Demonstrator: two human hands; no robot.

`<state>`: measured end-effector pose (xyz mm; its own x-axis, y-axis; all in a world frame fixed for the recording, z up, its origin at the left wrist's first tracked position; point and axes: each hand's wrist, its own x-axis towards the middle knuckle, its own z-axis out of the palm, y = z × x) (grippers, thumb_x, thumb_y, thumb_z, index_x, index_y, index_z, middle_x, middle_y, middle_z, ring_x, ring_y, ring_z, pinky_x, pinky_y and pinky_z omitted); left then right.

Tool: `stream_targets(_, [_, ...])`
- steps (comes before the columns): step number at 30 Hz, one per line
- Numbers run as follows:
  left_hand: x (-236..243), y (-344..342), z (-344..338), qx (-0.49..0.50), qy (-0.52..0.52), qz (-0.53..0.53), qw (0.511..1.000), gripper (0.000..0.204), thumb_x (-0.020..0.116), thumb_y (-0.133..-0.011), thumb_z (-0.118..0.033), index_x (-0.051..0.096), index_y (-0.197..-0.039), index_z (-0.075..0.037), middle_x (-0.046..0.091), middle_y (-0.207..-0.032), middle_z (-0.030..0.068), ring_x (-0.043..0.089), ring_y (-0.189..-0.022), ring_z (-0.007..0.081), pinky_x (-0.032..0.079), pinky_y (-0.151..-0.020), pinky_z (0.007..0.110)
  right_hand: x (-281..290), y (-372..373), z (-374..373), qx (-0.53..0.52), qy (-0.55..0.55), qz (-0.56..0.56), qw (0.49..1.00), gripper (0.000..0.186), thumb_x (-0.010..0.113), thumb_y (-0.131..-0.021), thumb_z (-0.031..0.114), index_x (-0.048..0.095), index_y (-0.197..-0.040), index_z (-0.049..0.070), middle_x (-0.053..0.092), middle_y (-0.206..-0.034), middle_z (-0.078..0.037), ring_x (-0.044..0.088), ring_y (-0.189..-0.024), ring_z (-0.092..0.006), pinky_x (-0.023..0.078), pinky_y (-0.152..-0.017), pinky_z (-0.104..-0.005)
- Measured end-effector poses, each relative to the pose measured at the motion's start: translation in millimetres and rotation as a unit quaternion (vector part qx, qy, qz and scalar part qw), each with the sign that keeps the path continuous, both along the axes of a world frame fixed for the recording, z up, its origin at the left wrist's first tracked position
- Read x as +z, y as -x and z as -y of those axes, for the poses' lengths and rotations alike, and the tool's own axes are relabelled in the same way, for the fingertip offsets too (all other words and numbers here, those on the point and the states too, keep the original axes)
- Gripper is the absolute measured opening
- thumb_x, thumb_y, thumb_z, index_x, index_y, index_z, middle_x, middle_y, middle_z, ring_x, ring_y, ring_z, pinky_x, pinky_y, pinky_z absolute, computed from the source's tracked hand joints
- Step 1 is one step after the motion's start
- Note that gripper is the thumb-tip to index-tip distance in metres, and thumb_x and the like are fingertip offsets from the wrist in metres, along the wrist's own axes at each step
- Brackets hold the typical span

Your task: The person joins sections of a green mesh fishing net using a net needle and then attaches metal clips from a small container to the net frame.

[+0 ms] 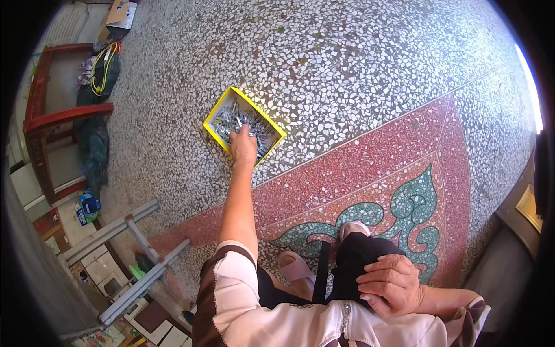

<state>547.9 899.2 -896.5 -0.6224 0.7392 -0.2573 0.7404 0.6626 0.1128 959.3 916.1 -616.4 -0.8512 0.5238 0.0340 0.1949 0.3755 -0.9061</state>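
Note:
A shallow box (pixel 267 120) with bright yellow rims and pale inner walls stands on the speckled floor ahead of me. Many small silvery metal pieces (pixel 231 120), thin like clips, lie heaped in it. My left hand (pixel 244 146) reaches down into the box, its fingers closed in a pinch at the heap. A small shiny metal piece shows at the fingertips; its exact kind is too small to tell. On my dark-trousered thigh (pixel 354 260) rests my right hand (pixel 392 283), fingers lying loosely over the cloth and holding nothing.
A grey metal frame (pixel 141 240) juts in from the lower left. Beyond it stands a red wooden frame (pixel 69 117) beside dark bags and a coiled yellow cord (pixel 104 69). An opened carton (pixel 119 16) sits at the far left. My pink slippers (pixel 293 265) are on the patterned floor.

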Motion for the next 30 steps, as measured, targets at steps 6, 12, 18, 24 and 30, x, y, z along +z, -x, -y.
stream_targets(6, [-2.5,27.6,6.0,0.197,-0.220,0.181,0.938,0.024,0.064,-0.078,-0.010,0.059,-0.100,-0.004,0.060,-0.077,0.0156,0.058,-0.064,0.0282,0.048,-0.058,0.039,2.5,1.8,-0.4,-0.013,-0.004,-0.012,1.000,0.017,0.070,-0.070,0.012,0.065,-0.085,0.009,0.067,-0.091,-0.003,0.064,-0.089,-0.0199,0.049,-0.082,-0.0356])
stream_targets(12, [37.4,30.3,-9.5,0.348,-0.361,0.413,0.760,0.012,0.060,-0.088,-0.010,0.054,-0.098,-0.006,0.056,-0.069,0.0057,0.047,-0.043,0.0142,0.032,-0.032,0.027,2.6,3.6,2.7,-0.038,-0.024,-0.018,0.999,0.018,0.070,-0.069,0.010,0.065,-0.086,0.009,0.067,-0.090,-0.003,0.064,-0.088,-0.0207,0.049,-0.080,-0.0359])
stream_targets(18, [70.4,43.3,-10.7,0.367,-0.379,0.518,0.673,0.005,0.054,-0.089,-0.011,0.053,-0.093,-0.008,0.055,-0.070,0.0068,0.049,-0.046,0.0164,0.035,-0.034,0.026,7.0,-3.3,6.1,-0.059,-0.042,-0.009,0.997,0.021,0.071,-0.068,0.009,0.065,-0.088,0.008,0.066,-0.091,-0.004,0.063,-0.087,-0.0215,0.049,-0.079,-0.0353])
stream_targets(24, [94.9,47.3,-11.8,0.369,-0.382,0.596,0.603,0.016,0.050,-0.084,-0.007,0.050,-0.100,-0.007,0.052,-0.070,0.0139,0.048,-0.047,0.0216,0.033,-0.034,0.027,12.7,-15.6,8.8,-0.083,-0.056,-0.018,0.995,0.020,0.072,-0.068,0.009,0.064,-0.087,0.009,0.064,-0.089,-0.004,0.062,-0.087,-0.0222,0.049,-0.079,-0.0349])
stream_targets(30, [170.6,-6.7,-49.8,0.302,-0.311,0.690,0.579,0.019,0.055,-0.085,-0.010,0.050,-0.103,-0.011,0.055,-0.077,0.0160,0.042,-0.043,0.0170,0.033,-0.033,0.023,28.4,-32.4,11.4,-0.087,-0.077,0.000,0.993,0.024,0.073,-0.069,0.018,0.063,-0.090,0.010,0.062,-0.091,-0.003,0.060,-0.091,-0.0224,0.046,-0.082,-0.0361])
